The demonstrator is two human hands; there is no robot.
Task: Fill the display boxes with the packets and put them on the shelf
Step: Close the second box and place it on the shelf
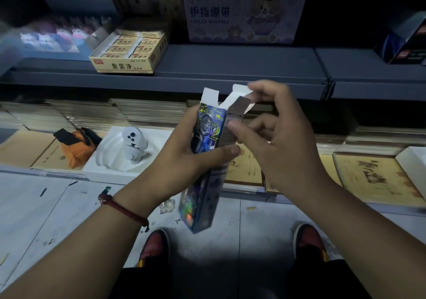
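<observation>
1. Our left hand is wrapped round the middle of the tall, narrow blue cardboard display box with the shiny holographic print; we hold it upright with a slight lean, over the pale tiled floor and in front of the grey metal shelf, not on it
2. Our right hand pinches the white inner top flap between thumb and forefinger, with the other fingers curled against the box's grey side; the top stands open, and a second white flap sticks up on the far left corner
3. The flap looks like thin card, so we judge that a hard pull against its crease could tear or crumple it, and the box would then display badly
4. The bottom end hangs free below our left hand; we cannot tell whether it is closed, nor whether any packets are inside, so if it gives way the contents would drop between our red and black shoes
5. Too tight a squeeze from the left hand could dent the walls and jam packets going in
6. Such a tall, slim box will probably tip easily once shelved, and a careless placement could nudge the yellow cardboard tray of erasers at the shelf's front edge
</observation>
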